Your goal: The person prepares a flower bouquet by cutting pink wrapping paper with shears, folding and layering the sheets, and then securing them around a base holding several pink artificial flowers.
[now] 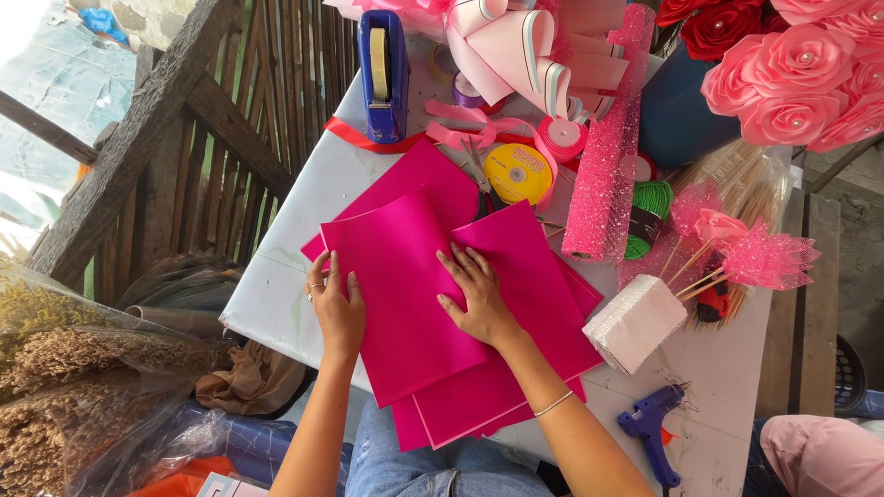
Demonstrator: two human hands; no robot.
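A stack of bright pink foam sheets (405, 276) lies on the white table (285, 248). My left hand (337, 304) rests flat on the left edge of the top sheet, fingers spread, with a ring on one finger. My right hand (474, 293) presses flat on the middle of the stack, where the top sheet meets the one under it. A thin bracelet sits on my right wrist. Neither hand grips anything.
Beyond the sheets lie scissors (478, 175), a yellow ribbon spool (518, 174), a blue tape dispenser (383, 74) and a pink glitter mesh roll (608, 147). To the right: a white foam block (635, 322), skewered pink flowers (737, 248), a blue glue gun (652, 428) and pink roses (801, 74).
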